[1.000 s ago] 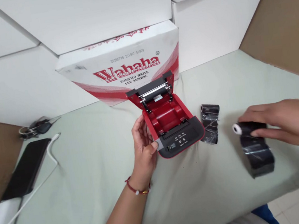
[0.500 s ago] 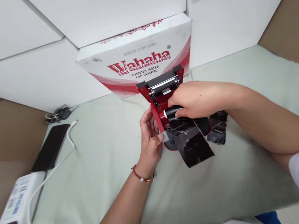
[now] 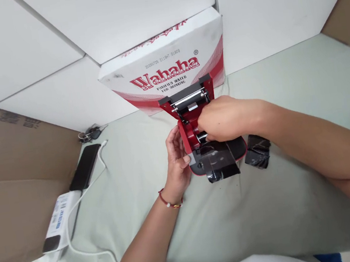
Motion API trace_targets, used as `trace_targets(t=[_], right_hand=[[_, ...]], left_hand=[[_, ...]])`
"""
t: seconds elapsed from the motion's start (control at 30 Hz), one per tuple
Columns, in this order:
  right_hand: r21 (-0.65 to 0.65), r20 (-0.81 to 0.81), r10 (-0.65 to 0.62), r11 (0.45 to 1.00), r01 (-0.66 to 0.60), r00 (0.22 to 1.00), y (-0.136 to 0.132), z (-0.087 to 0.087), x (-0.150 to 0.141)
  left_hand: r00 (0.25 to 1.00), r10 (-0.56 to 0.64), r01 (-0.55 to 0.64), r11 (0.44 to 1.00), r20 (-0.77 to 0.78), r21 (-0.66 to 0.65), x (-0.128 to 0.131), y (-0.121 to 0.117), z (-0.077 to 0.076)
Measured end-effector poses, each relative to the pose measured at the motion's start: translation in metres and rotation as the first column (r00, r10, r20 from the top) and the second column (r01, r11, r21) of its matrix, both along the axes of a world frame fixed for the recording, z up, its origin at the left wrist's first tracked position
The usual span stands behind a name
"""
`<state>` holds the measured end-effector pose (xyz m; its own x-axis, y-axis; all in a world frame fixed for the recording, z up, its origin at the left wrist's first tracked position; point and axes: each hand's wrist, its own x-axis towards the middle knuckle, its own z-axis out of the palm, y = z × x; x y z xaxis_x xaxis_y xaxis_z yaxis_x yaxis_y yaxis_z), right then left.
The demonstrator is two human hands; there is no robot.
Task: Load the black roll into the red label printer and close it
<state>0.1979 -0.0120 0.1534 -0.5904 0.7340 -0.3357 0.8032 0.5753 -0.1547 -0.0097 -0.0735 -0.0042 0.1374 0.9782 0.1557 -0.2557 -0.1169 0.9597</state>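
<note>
A red and black hinged device [image 3: 191, 139] sits on the cloth with its lid [image 3: 190, 99] raised, showing a metal bar and a roller inside it. My left hand [image 3: 177, 154] grips the device's left side, thumb on a grey corner piece. With fingers bent down into the red cavity, my right hand [image 3: 221, 118] holds a dark roll [image 3: 202, 137]; its fingertips are partly hidden. From the roll, a strip of glossy black film [image 3: 221, 163] hangs over the device's front edge. A loose crumpled piece of black film [image 3: 257, 151] lies to the right.
Behind the device stands a white and red water carton [image 3: 166, 67] against white boxes [image 3: 134, 16]. At left are keys [image 3: 93, 133], a black phone-like slab [image 3: 86, 166], a white box [image 3: 62, 219] and a white cable [image 3: 75, 204]. Brown cardboard [image 3: 21, 168] borders the left.
My right hand has lowered the roll deeper into the red cavity, and the film strip reaches less far forward. My left hand keeps its grip. The view has shifted, moving the left-side items rightward.
</note>
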Motion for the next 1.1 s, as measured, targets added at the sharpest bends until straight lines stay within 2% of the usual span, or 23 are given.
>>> trace_targets(t=[0.07,0.13,0.23,0.3,0.33,0.47,0.6,0.7,0.8,0.87,0.97,1.1], right_hand=[[-0.013,-0.018,0.058,0.998,-0.059,0.998,-0.003,0.009,0.006],[0.043,-0.148,0.094,0.995,-0.088,0.985,-0.006,0.019,0.014],[0.265,-0.366,0.046,0.963,0.057,0.93,-0.004,0.029,0.025],[0.386,-0.417,-0.002,0.905,0.179,0.909,0.0,0.028,0.029],[0.402,-0.419,-0.022,0.892,0.207,0.908,0.003,0.026,0.03],[0.251,-0.352,-0.068,0.954,0.165,0.933,0.005,0.023,0.033],[0.169,-0.247,-0.067,0.979,0.111,0.967,-0.006,0.034,0.039],[0.076,-0.12,-0.032,0.996,0.042,0.992,-0.015,0.037,0.045],[0.04,-0.006,-0.033,0.999,0.033,0.999,-0.02,0.033,0.044],[0.043,0.097,-0.039,0.998,0.035,0.995,-0.022,0.03,0.038],[0.075,0.177,0.016,0.997,-0.03,0.984,-0.021,0.031,0.03],[0.108,0.125,0.106,0.987,-0.12,0.986,-0.013,0.035,0.033]], left_hand=[[1.0,0.0,0.0,1.0,-0.019,-0.003,-0.001,-0.001,0.002],[0.999,0.0,0.0,1.0,-0.033,-0.005,-0.001,-0.001,0.003],[0.999,-0.007,0.007,1.0,-0.034,-0.013,-0.002,-0.001,0.002],[0.999,-0.015,0.014,1.0,-0.03,-0.016,-0.002,-0.001,0.002],[0.999,-0.013,0.013,1.0,-0.029,-0.013,-0.001,-0.002,0.002],[0.996,0.082,-0.077,0.993,-0.043,0.093,0.004,-0.008,0.002],[0.978,0.191,-0.166,0.957,-0.086,0.238,0.008,-0.014,0.002],[0.946,0.291,-0.223,0.904,-0.145,0.366,0.005,-0.016,-0.001],[0.921,0.344,-0.211,0.837,-0.186,0.505,0.002,-0.017,-0.002],[0.925,0.338,-0.208,0.835,-0.176,0.509,0.003,-0.017,0.002],[0.927,0.355,-0.267,0.851,-0.121,0.452,0.007,-0.016,0.01],[0.926,0.36,-0.274,0.846,-0.11,0.458,0.006,-0.012,0.013]])
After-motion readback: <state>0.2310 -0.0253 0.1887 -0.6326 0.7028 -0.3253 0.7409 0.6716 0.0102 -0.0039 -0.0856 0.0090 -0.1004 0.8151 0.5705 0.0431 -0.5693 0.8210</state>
